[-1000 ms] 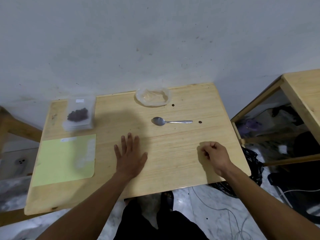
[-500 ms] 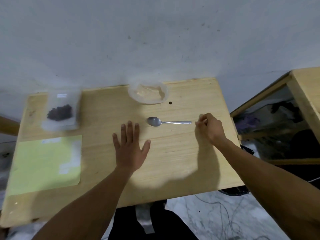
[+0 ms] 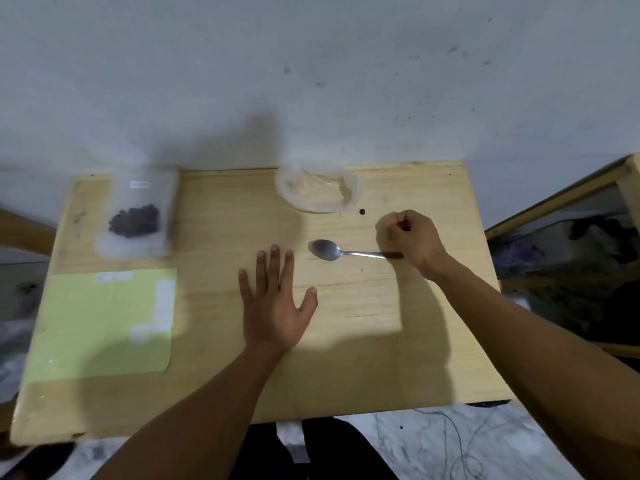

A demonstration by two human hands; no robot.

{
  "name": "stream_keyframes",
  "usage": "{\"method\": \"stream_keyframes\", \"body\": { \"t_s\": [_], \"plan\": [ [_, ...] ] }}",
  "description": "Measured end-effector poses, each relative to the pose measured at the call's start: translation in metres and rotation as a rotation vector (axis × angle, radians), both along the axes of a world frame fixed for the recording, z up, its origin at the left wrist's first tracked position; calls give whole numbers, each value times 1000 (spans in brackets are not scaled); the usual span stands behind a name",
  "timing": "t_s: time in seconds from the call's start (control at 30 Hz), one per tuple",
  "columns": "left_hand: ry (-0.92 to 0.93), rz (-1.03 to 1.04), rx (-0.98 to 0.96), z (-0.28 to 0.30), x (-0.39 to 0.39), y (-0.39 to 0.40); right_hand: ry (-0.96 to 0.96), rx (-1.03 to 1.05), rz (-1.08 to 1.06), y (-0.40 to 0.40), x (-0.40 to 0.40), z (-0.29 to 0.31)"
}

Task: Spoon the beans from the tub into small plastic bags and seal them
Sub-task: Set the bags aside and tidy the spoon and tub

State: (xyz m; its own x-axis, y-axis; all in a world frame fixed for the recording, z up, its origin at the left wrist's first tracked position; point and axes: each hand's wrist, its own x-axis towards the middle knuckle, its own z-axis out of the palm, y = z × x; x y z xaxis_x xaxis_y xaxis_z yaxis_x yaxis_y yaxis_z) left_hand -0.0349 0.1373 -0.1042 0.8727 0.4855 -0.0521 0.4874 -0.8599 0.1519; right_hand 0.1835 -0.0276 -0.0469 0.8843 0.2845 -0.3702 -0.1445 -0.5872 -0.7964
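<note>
- The left hand lies flat on the surface, fingers spread, near its middle.
- The right hand hovers curled above the spoon handle; what its grip holds cannot be told.
- The tub sits at the far edge.
- A bag of beans lies at the far-left corner; its white label is unreadable.
</note>
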Motion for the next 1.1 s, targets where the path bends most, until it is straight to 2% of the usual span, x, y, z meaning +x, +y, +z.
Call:
{"method": "stream_keyframes", "body": {
  "t_s": [0.2,0.33,0.6,0.67,0.77,0.9,1.0,1.1],
  "plan": [
    [-41,10,9,-1,-1,1,-80,-74,83,50,13,-4],
    [-37,25,-9,0,-1,1,-153,-284,242,62,17,-8],
    [-36,18,-5,-1,-2,2,-131,-336,155,64,13,-9],
    [-17,17,2,0,-1,3,-60,-252,64,62,12,-9],
    [12,9,16,0,-1,5,164,88,-160,48,2,-5],
    [6,23,-30,0,0,6,390,410,-300,3,-30,15],
    [-103,-16,-40,-1,-3,4,519,512,-393,-47,-55,20],
    [-232,-163,43,-6,-10,2,569,562,-547,-98,-80,19]
  ]
}}
